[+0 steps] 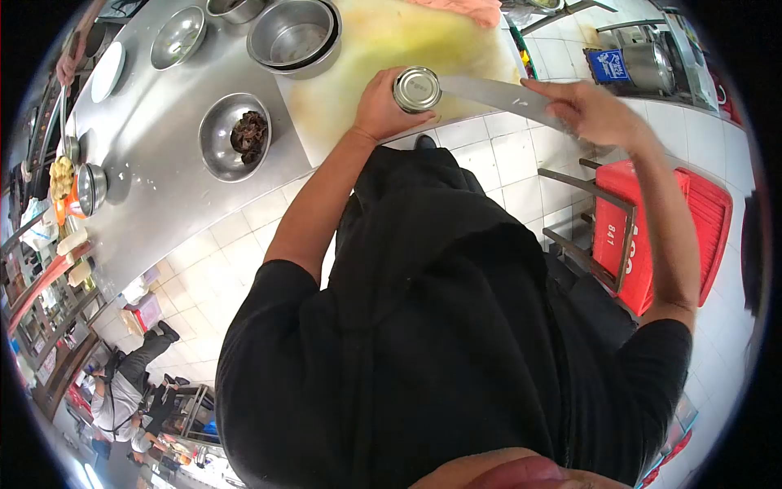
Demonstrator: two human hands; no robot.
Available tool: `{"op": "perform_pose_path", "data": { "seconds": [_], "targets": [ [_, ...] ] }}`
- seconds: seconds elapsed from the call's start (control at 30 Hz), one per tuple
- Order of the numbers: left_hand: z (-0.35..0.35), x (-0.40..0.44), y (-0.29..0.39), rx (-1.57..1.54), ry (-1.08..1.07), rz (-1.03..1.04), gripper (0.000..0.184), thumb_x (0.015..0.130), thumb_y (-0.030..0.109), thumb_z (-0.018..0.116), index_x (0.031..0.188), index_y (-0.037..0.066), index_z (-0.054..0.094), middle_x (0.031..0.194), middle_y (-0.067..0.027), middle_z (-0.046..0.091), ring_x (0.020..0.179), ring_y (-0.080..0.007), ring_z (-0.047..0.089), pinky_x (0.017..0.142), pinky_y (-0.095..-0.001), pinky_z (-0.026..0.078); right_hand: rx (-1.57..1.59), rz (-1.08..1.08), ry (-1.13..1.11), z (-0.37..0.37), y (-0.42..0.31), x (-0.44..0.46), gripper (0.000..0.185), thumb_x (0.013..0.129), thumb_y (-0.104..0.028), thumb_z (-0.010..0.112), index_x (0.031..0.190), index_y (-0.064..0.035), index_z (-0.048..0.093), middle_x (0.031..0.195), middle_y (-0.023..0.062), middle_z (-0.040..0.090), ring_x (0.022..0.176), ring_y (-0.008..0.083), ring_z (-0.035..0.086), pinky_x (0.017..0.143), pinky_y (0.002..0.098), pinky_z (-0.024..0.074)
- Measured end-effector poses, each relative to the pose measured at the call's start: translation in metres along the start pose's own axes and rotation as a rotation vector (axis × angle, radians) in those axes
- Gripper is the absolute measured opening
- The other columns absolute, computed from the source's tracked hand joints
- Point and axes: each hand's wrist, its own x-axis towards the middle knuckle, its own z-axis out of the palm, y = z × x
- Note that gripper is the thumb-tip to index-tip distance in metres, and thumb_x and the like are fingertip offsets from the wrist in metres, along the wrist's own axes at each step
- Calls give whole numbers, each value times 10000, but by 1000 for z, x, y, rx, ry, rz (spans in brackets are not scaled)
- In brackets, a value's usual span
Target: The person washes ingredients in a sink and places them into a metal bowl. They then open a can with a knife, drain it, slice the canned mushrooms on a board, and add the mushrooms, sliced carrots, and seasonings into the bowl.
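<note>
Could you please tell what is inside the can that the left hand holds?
On the can in the left hand, the round, faintly marked metal end faces the camera. It covers the inside, so the contents cannot be seen.

The table (163, 134) is shiny grey, and the board (326, 114) on it is creamy white with a big smudge of yellow-green. The can (417, 90) is silver on top, and the long knife (497, 96) is silver grey. Near the front edge of the table, dark brown food (249, 137) sits in a silver bowl (215, 145). A plate (107, 72) near the left edge is white. The shirt (440, 350) is black. The box (607, 253) is red with white numbers, and the floor tiles (474, 163) are white with thin grey lines
</note>
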Motion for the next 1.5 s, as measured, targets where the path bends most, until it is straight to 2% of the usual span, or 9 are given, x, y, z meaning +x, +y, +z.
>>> {"op": "perform_pose_path", "data": {
  "seconds": [0.13, 0.23, 0.33, 0.77, 0.87, 1.07, 1.17, 1.37, 1.5],
  "targets": [
    [7, -4, 4, -17, 101, 9, 800, 560, 357, 938, 1199, 46, 573, 1157, -140, 629, 1069, -312, 615, 951, -406, 507, -249, -101, -56, -32, -6, 4, 426, 1003, -178, 520, 1429, -190, 522, 888, 160, 688, 726, 232, 651, 719, 358, 519],
    [13, -6, 4, 0, 163, 20, 790, 553, 358, 937, 1181, 38, 580, 1126, -139, 640, 1046, -312, 619, 934, -407, 512, -140, 435, -262, -59, -86, 3, 428, 1004, -163, 501, 1431, -179, 523, 855, 137, 690, 579, 174, 607, 593, 326, 513],
    [19, -7, 0, -4, 203, 37, 790, 546, 361, 938, 1171, 33, 583, 1104, -137, 649, 1033, -313, 620, 920, -407, 515, -55, 360, -258, -52, -77, 2, 450, 1002, -142, 486, 1449, -183, 503, 813, 103, 677, 470, 122, 532, 488, 300, 480],
    [24, -5, -3, -22, 254, 91, 722, 546, 355, 918, 1113, 63, 579, 1021, -110, 654, 966, -330, 615, 866, -440, 506, 704, 371, 75, 121, -25, -33, 508, 1006, -135, 515, 1499, -233, 439, 685, 4, 494, 561, 53, 440, 516, 237, 426],
    [18, -3, 1, -1, 202, 42, 732, 551, 358, 921, 1117, 54, 571, 1026, -118, 653, 963, -329, 615, 860, -440, 511, 564, 54, 309, 155, 21, -20, 500, 1005, -165, 563, 1487, -243, 453, 747, 15, 569, 636, 113, 480, 620, 282, 464],
    [14, -1, 1, 1, 107, 19, 731, 557, 367, 922, 1125, 57, 582, 1050, -128, 653, 994, -328, 620, 884, -425, 511, 200, 193, 179, 87, -12, -40, 522, 959, -190, 618, 1459, -246, 481, 977, 236, 676, 725, 295, 633, 735, 360, 505],
    [12, -2, -5, -5, 110, 10, 735, 557, 376, 920, 1132, 60, 589, 1069, -135, 654, 1018, -327, 621, 897, -423, 510, 159, -102, 260, 80, 34, -41, 500, 958, -149, 604, 1445, -194, 500, 1022, 232, 681, 761, 292, 634, 743, 344, 501],
    [-5, -17, 3, 20, 170, -33, 751, 580, 356, 918, 1169, 33, 582, 1094, -148, 644, 1037, -320, 625, 910, -414, 512, 222, 105, 421, 62, 38, -26, 438, 940, -73, 551, 1377, -87, 545, 1115, 228, 679, 907, 311, 663, 857, 346, 503],
    [-12, -29, 3, 4, 210, -38, 750, 565, 332, 929, 1156, 30, 580, 1091, -149, 643, 1032, -324, 625, 910, -421, 511, -95, 166, 663, 125, 24, 67, 401, 913, -125, 526, 1287, -230, 624, 993, 162, 647, 866, 368, 664, 762, 480, 531]
  ]
}}
